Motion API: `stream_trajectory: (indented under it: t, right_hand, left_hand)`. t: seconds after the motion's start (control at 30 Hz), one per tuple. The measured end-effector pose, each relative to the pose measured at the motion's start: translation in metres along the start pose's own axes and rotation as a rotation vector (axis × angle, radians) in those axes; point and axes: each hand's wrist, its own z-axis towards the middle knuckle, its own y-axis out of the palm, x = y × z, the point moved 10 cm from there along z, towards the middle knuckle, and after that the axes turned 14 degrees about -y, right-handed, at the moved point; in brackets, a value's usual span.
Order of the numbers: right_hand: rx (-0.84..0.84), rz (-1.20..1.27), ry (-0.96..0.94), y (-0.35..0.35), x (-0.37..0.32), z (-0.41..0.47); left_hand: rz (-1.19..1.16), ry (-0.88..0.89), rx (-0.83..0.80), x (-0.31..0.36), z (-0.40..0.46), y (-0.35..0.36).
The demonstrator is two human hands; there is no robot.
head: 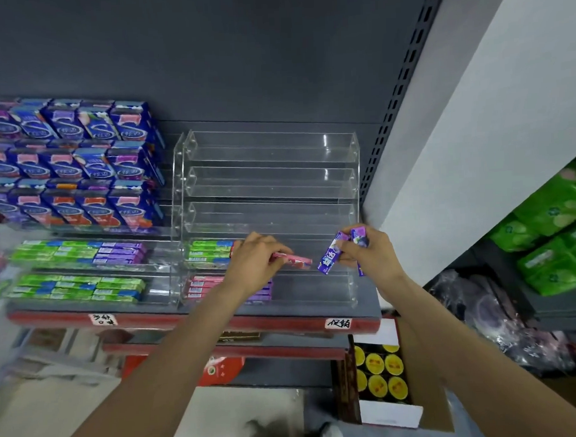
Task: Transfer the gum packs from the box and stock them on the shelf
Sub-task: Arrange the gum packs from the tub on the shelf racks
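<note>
A clear acrylic tiered rack [272,186] stands on the grey shelf [284,309]. Its upper tiers hold nothing; lower tiers hold green gum packs [209,253] and pink gum packs [202,286]. My left hand [257,259] pinches a pink gum pack [296,261] in front of the second-lowest tier. My right hand [369,252] grips several purple gum packs [334,252] just right of it, in front of the rack's right end. The cardboard box [430,407] sits low at the right, under my right forearm.
Blue and purple cartons [79,161] are stacked at the left above green gum packs [78,287] in another acrylic rack. Yellow-lidded cans [377,369] sit below the shelf. Green wrapped packages [558,233] lie on the right. A white wall borders the rack's right side.
</note>
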Motion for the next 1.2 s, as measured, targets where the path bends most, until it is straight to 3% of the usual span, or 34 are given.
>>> stream_trajectory:
  t: [0.23,0.47,0.93,1.07,1.2]
  right_hand:
    - [0.054,0.047,0.021,-0.010,0.000,-0.003]
    - [0.072,-0.012,0.046,-0.014,0.003,-0.005]
    - [0.086,-0.009,0.045,-0.002,-0.004,-0.013]
    - [0.081,0.057,0.037,0.007,-0.002,-0.021]
    - [0.039,0.013,0.020,0.026,0.002,-0.033]
  left_hand:
    - [0.108,0.082,-0.103,0.015,-0.002,0.007]
    - [0.194,0.161,-0.094,0.006,-0.005,0.009]
    - [0.103,0.121,-0.084,0.002,-0.007,0.004]
    - [-0.198,0.094,-0.055,0.006,-0.019,-0.009]
    - [-0.551,0.014,-0.228,0.002,-0.033,-0.001]
